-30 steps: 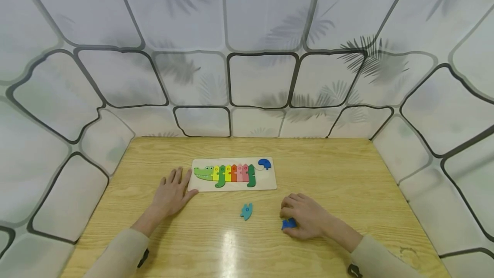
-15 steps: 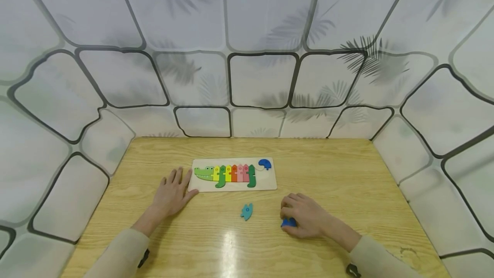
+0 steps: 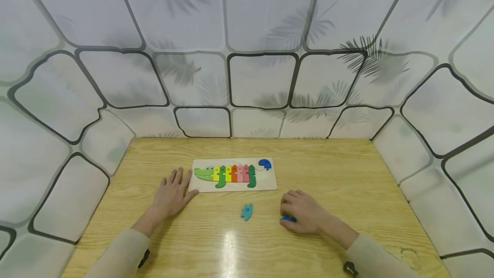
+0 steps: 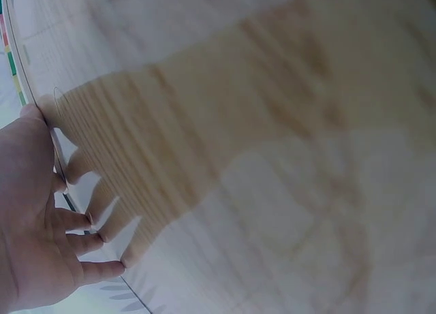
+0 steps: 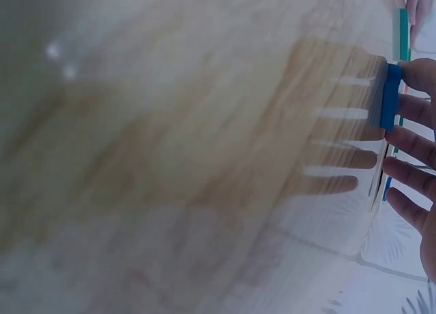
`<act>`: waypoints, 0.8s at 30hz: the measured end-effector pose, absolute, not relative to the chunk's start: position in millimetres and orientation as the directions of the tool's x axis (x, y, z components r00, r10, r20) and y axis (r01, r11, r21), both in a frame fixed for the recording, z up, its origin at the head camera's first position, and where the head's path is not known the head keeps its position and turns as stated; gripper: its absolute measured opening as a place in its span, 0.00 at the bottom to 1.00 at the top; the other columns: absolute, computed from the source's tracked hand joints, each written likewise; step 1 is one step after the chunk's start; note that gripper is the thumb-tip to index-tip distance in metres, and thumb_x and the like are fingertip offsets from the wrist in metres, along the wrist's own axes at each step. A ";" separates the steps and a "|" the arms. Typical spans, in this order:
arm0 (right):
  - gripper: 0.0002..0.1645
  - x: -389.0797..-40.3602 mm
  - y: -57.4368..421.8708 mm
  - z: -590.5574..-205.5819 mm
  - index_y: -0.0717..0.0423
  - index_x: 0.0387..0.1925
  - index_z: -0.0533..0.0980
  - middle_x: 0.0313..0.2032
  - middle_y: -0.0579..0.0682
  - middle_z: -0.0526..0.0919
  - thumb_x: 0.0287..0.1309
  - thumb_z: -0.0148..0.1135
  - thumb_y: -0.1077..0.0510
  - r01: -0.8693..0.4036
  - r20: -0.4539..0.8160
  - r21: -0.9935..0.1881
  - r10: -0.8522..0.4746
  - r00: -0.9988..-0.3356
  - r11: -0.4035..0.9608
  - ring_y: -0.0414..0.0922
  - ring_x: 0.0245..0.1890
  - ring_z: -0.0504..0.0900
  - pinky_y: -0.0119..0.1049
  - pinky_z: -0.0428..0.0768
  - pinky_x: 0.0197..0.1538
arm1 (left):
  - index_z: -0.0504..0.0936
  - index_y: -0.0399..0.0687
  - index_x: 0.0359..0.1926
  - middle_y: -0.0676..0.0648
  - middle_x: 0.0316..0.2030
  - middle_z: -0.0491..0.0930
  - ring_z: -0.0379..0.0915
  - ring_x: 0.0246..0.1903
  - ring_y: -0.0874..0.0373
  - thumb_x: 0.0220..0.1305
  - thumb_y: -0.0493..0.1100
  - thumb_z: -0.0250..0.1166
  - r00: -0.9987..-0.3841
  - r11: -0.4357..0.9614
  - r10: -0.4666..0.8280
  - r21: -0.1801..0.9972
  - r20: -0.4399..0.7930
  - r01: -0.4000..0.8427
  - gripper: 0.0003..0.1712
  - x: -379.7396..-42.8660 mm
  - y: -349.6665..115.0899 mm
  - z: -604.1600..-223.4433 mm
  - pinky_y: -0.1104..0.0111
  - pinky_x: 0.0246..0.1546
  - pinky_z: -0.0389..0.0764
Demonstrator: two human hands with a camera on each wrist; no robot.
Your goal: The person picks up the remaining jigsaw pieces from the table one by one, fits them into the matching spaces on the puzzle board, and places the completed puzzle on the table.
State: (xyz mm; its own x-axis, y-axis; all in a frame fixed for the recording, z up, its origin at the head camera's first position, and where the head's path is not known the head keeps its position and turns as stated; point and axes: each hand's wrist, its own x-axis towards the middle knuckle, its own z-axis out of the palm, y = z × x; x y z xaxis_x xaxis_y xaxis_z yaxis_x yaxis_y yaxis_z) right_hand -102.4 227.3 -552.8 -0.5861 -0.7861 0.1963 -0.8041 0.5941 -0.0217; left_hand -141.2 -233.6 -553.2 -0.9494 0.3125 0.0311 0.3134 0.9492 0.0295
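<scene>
A wooden crocodile puzzle board (image 3: 231,187) lies on the table, with a green head, a row of coloured body pieces and a blue piece (image 3: 264,164) at its upper right. My left hand (image 3: 170,195) rests with spread fingers at the board's left end, thumb by its lower left corner. To the right and nearer, my right hand (image 3: 302,213) pinches a blue puzzle piece (image 5: 390,97) between thumb and fingers, low over the table; much of it is hidden in the head view. Between hand and board lies a teal puzzle piece (image 3: 247,212).
The wooden table (image 3: 328,166) is bounded at the back and sides by a pale wall (image 3: 254,78) with a stone and leaf pattern. A bright reflection lies on the tabletop near the front.
My right hand has shifted slightly away from me with the blue puzzle piece, which now shows less between the fingers. The left hand, board and teal piece have stayed put.
</scene>
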 end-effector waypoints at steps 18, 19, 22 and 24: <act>0.08 -105.2 233.9 -553.6 0.37 0.36 0.83 0.42 0.38 0.83 0.67 0.70 0.42 -0.800 0.237 -0.047 -0.771 -0.591 0.598 0.38 0.43 0.79 0.41 0.83 0.49 | 0.62 0.42 0.81 0.26 0.76 0.63 0.62 0.76 0.28 0.78 0.66 0.56 -0.950 0.950 0.310 0.029 0.035 0.311 0.45 -139.7 -233.1 -549.7 0.32 0.68 0.70; 0.08 -104.9 234.6 -552.9 0.38 0.36 0.83 0.42 0.39 0.83 0.66 0.70 0.42 -0.803 0.241 -0.049 -0.773 -0.586 0.594 0.38 0.42 0.79 0.41 0.83 0.49 | 0.62 0.43 0.81 0.26 0.76 0.63 0.62 0.76 0.28 0.78 0.65 0.56 -0.951 0.951 0.308 0.028 0.034 0.309 0.45 -139.3 -233.1 -549.2 0.32 0.68 0.70; 0.10 -103.9 236.7 -549.0 0.38 0.40 0.84 0.44 0.39 0.83 0.67 0.69 0.40 -0.804 0.211 -0.071 -0.778 -0.591 0.591 0.38 0.43 0.79 0.41 0.83 0.50 | 0.62 0.42 0.81 0.26 0.76 0.64 0.62 0.75 0.28 0.78 0.65 0.56 -0.951 0.951 0.307 0.023 0.034 0.308 0.44 -138.6 -233.4 -548.4 0.32 0.68 0.70; 0.13 -102.9 238.9 -546.2 0.38 0.44 0.84 0.46 0.39 0.83 0.66 0.68 0.37 -0.799 0.175 -0.084 -0.781 -0.600 0.595 0.38 0.46 0.80 0.41 0.83 0.51 | 0.62 0.42 0.81 0.26 0.76 0.64 0.62 0.75 0.28 0.78 0.65 0.56 -0.951 0.951 0.308 0.023 0.034 0.309 0.44 -138.4 -233.3 -548.6 0.32 0.68 0.70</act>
State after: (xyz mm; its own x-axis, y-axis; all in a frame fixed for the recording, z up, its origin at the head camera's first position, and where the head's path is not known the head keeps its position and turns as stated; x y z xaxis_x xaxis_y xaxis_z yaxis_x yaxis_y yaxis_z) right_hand -102.9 238.9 -546.2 -0.5996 -0.7810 0.1748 -0.7994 0.5950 -0.0836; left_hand -138.4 -233.3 -548.6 -0.9508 0.3079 0.0337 0.3088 0.9509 0.0233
